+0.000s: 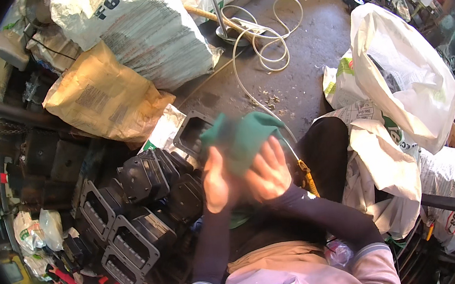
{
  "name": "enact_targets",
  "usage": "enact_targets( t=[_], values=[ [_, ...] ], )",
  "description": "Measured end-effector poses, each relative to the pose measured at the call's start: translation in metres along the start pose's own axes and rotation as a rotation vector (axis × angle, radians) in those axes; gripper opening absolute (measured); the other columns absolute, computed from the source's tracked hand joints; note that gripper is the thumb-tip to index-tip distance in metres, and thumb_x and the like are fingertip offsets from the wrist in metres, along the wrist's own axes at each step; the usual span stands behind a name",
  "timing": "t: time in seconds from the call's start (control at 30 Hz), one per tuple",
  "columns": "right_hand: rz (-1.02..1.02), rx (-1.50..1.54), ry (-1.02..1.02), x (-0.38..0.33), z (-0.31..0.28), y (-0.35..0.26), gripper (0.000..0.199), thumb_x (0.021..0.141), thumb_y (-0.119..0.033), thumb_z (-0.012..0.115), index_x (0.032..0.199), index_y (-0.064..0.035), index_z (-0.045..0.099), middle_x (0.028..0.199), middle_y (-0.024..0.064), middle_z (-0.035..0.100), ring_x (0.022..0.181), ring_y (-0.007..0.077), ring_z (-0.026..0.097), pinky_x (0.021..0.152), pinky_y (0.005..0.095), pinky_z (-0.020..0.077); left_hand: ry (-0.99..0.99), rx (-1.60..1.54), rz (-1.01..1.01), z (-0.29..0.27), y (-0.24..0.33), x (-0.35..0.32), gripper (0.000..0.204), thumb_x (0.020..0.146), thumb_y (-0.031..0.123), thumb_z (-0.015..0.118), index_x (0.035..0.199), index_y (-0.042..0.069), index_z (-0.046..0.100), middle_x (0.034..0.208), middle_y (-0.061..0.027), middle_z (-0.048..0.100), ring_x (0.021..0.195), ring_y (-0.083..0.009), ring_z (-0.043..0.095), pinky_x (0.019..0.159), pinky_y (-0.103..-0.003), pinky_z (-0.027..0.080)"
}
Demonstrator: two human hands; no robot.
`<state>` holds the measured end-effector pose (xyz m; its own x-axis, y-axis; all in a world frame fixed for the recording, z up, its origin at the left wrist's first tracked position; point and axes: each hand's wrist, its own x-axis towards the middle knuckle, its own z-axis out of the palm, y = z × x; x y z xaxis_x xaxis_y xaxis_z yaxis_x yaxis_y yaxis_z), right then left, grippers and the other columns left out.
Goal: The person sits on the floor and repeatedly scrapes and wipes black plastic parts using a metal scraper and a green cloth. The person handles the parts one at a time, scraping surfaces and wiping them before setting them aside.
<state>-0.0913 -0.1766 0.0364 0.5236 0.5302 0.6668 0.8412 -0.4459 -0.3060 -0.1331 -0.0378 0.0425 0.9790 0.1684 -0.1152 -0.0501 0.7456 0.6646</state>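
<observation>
Both hands on the green cloth glove, raised in front of me; glove not yet on.

My left hand (216, 181) and right hand (267, 172) are up together, fingers curled onto the soft green fabric glove (241, 135), which is motion-blurred; I cannot tell exactly which fingers pinch it. It looks bunched above my palms, not drawn over either hand, so I judge the pulling-on barely begun. To my left the stacked black moulded plastic housings with rectangular openings (130, 220) lie untouched by me. A cream hose (261, 43) loops on the grey concrete floor (316, 36) ahead.
</observation>
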Motion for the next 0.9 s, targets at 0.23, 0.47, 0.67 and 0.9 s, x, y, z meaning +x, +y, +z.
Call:
enact_targets(
  t=[0.23, 0.47, 0.67, 0.9],
  values=[
    [0.035, 0.070, -0.020, 0.004, -0.011, 0.009, 0.024, 0.072, -0.012, 0.067, 0.095, -0.0068, 0.066, 0.106, 0.0124, 0.064, 0.114, 0.0356, 0.059, 0.106, 0.0547, 0.0394, 0.135, 0.237, 0.044, 0.015, -0.013, 0.006, 0.058, 0.109, 0.044, 0.030, 0.139, -0.001, 0.049, 0.137, -0.0120, 0.054, 0.125, -0.0215, 0.052, 0.107, -0.036, 0.040],
    [0.310, 0.364, -0.237, 0.061, -0.005, 0.032, 0.022, 0.084, -0.017, 0.063, 0.099, -0.0010, 0.061, 0.101, 0.0217, 0.063, 0.104, 0.0401, 0.059, 0.092, 0.0470, 0.0474, 0.114, 0.520, 0.261, 0.015, -0.039, -0.014, 0.080, 0.103, 0.064, 0.025, 0.138, -0.003, 0.048, 0.136, -0.0121, 0.054, 0.125, -0.0215, 0.050, 0.106, -0.036, 0.039],
    [0.691, 0.711, -0.479, 0.055, -0.014, 0.055, 0.043, 0.083, -0.026, 0.060, 0.118, 0.0008, 0.056, 0.108, 0.0235, 0.060, 0.108, 0.0394, 0.057, 0.093, 0.0468, 0.0450, 0.491, 0.877, 0.527, -0.004, -0.098, -0.039, 0.080, 0.103, 0.060, 0.035, 0.133, -0.013, 0.049, 0.128, -0.0201, 0.057, 0.120, -0.0250, 0.053, 0.103, -0.037, 0.041],
    [0.203, 0.490, -0.158, 0.032, -0.029, 0.033, 0.037, 0.073, -0.002, 0.066, 0.109, -0.0003, 0.060, 0.109, 0.0202, 0.058, 0.100, 0.0379, 0.057, 0.088, 0.0455, 0.0470, 0.164, 0.777, 0.110, 0.014, -0.032, -0.037, 0.052, 0.109, 0.036, 0.036, 0.131, -0.007, 0.053, 0.127, -0.0147, 0.059, 0.117, -0.0205, 0.053, 0.100, -0.033, 0.041]
  ],
)
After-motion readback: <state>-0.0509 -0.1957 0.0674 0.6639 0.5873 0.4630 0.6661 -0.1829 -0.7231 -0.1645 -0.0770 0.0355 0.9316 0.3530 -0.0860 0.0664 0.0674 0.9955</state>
